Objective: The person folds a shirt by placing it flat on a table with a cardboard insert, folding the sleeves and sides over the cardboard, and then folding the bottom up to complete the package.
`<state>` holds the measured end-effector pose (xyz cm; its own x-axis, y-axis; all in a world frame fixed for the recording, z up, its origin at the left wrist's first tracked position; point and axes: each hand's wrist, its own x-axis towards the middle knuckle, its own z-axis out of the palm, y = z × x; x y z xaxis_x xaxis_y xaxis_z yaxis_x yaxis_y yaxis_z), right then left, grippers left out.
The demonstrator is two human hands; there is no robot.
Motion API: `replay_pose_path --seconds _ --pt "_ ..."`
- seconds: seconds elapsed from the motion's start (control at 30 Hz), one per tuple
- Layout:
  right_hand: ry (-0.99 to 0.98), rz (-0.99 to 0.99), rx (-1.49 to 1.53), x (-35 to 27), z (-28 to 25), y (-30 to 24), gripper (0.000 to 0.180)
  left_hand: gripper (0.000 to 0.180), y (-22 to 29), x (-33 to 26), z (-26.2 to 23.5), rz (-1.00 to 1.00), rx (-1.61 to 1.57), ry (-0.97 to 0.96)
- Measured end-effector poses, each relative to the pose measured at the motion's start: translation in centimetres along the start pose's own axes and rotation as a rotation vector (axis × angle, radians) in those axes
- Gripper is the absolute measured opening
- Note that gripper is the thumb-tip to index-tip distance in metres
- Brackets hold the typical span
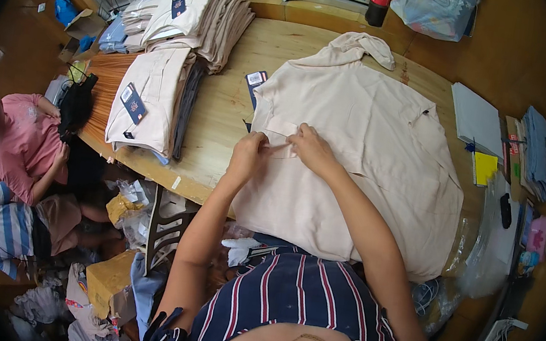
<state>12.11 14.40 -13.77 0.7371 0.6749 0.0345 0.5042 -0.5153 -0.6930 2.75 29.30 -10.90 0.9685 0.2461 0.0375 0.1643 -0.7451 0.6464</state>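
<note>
A cream hooded garment [384, 136] lies spread flat on the wooden table [225, 118], its hood toward the far side. My left hand [249, 153] and my right hand [309, 146] meet over its left front, both pinching the fabric near a thin string or thread. A dark hang tag [255, 81] lies by the garment's far left corner.
Stacks of folded cream garments [190, 13] with dark tags fill the table's far left. Grey boards, a yellow pad [485, 168] and folded blue cloth [537, 153] lie at the right. A dark bottle [377, 4] stands at the back. Two people [27, 142] sit at the left.
</note>
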Motion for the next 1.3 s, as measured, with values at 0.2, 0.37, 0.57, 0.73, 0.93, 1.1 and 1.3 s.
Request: replay_pose_path --seconds 0.2,0.37,0.57,0.73,0.93,1.1,1.3 --pt "0.187 -0.184 -0.183 -2.3 -3.1 -3.0 0.010 0.024 -0.3 -0.2 2.4 0.288 0.258 0.285" --pt "0.215 -0.094 -0.032 -4.4 -5.7 -4.1 0.010 0.021 1.6 0.2 4.6 0.432 0.107 0.318" --pt "0.309 -0.187 -0.096 -8.1 -8.0 -4.0 0.010 0.018 4.3 -0.8 -0.8 0.488 -0.221 0.001" --pt "0.341 -0.110 0.250 -9.5 -7.6 -5.3 0.015 0.019 7.1 -2.1 -5.7 0.498 -0.361 -0.085" --pt "0.354 0.046 0.606 -10.5 -7.3 -7.1 0.021 0.013 6.3 -3.2 -7.2 0.348 -0.638 -0.117" --pt "0.189 0.168 0.930 -10.9 -8.1 -7.3 0.018 0.011 5.9 -4.1 -7.4 0.165 -0.919 -0.144" --pt "0.286 0.157 0.930 -11.5 -8.5 -8.4 0.013 0.016 5.6 -4.5 -6.5 0.187 -1.003 -0.038"
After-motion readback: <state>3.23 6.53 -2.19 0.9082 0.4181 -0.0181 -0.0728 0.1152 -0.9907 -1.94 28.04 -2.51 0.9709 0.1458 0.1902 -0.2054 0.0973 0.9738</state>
